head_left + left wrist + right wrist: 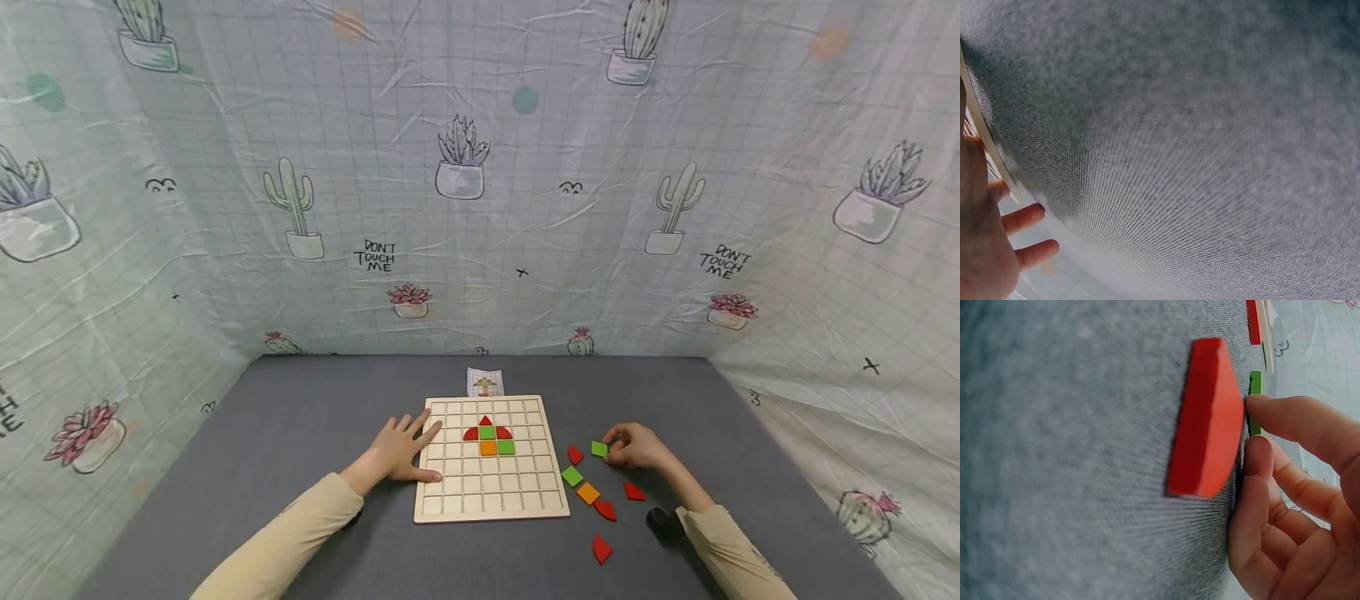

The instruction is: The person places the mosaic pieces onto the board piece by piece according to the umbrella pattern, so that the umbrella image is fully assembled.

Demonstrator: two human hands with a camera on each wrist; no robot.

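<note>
My left hand (401,450) rests with spread fingers on the left edge of a light wooden grid board (491,500). In the left wrist view, the board's rim (988,140) runs beside that hand. To the right of the board, my right hand (637,446) pinches a green square tile (598,448) at its right side, low at the table. In the right wrist view, thumb and finger meet at the green tile (1256,384), with a red curved tile (1204,425) in front. On the board, red, green and orange tiles (488,448) form a small pattern.
Beside the board lie another green square (572,476), an orange square (588,493) and several red curved pieces (602,549). A small printed pattern card (484,381) lies behind the board. Cactus-printed cloth (480,233) encloses the grey table (322,392) at the back and sides.
</note>
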